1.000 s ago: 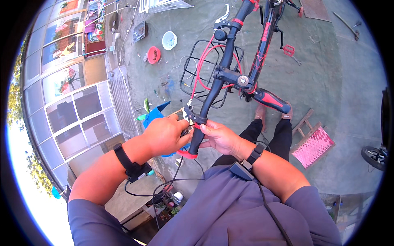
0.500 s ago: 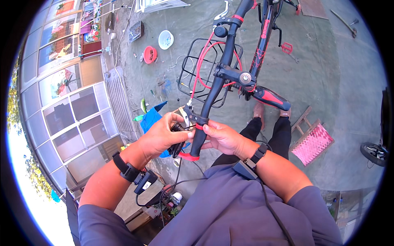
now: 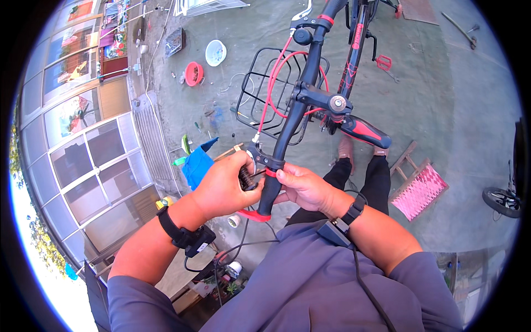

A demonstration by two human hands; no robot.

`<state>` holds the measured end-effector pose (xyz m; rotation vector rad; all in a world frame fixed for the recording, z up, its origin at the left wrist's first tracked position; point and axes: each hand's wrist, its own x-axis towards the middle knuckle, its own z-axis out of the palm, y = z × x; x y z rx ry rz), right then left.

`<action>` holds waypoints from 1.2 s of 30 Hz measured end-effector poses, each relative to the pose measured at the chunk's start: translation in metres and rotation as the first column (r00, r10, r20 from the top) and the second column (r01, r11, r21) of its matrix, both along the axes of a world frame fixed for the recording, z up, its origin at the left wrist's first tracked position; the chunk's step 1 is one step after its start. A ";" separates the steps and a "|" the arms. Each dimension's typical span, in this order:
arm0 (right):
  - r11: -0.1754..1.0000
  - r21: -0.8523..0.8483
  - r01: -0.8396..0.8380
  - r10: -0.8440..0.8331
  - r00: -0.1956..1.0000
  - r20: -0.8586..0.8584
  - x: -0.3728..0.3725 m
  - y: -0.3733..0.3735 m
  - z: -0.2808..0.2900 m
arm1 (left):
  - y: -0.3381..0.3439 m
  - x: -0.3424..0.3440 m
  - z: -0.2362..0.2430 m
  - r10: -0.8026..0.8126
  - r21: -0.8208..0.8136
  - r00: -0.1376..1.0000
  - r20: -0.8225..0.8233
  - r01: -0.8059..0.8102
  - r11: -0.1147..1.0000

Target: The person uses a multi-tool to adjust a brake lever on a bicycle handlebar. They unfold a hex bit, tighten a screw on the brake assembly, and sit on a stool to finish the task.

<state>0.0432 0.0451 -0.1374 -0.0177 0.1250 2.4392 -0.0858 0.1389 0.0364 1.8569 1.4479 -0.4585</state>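
My left hand [image 3: 224, 185] holds a dark folding tool [image 3: 246, 178], partly hidden by the fingers, with a thin black bit reaching toward the brake lever clamp [image 3: 270, 160] on a bicycle's black handlebar [image 3: 286, 134]. My right hand [image 3: 301, 188] grips the black handlebar grip [image 3: 270, 196] from the right, thumb at the red ring just below that clamp. A red-ended part sticks out under the grip. Red cables [image 3: 266, 97] run from the levers past the black stem [image 3: 323, 99], above a wire basket [image 3: 246, 91].
Bowls, white [image 3: 215, 52] and red [image 3: 193, 73], lie at upper left near a blue bag [image 3: 196, 166]. A pink woven stool [image 3: 417, 193] lies right of my feet; loose tools [image 3: 462, 30] at upper right, a small wheel [image 3: 502, 202] far right. Windows [image 3: 94, 149] line the left.
My left hand first opened a little, showing more of the dark tool, then closed round it again. My right hand stays on the grip. The whole view shifts slightly.
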 end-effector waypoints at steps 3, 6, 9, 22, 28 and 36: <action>1.000 0.007 0.003 -0.003 1.000 0.007 0.000 0.000 -0.001 | 0.012 -0.005 -0.002 -0.204 0.023 0.978 0.055 0.203 0.979; 0.999 0.032 0.011 -0.011 1.000 -0.004 0.001 0.000 0.000 | 0.029 -0.007 -0.001 -0.396 -0.002 0.913 0.102 0.398 0.917; 0.999 0.024 0.020 -0.020 1.000 0.008 -0.002 -0.002 0.000 | 0.040 -0.010 -0.004 -0.497 -0.034 0.857 0.134 0.505 0.862; 0.998 0.027 0.059 -0.061 0.994 0.088 -0.002 -0.006 0.003 | 0.008 -0.033 0.004 0.065 -0.083 0.985 0.161 -0.053 0.995; 0.997 0.017 0.074 -0.076 0.986 0.146 -0.004 -0.006 0.005 | 0.003 -0.051 0.009 0.113 -0.195 0.987 0.113 -0.089 0.977; 0.993 0.029 0.112 -0.115 0.983 0.144 -0.009 -0.007 0.006 | 0.020 -0.051 0.006 -0.184 -0.061 0.974 0.132 0.193 0.979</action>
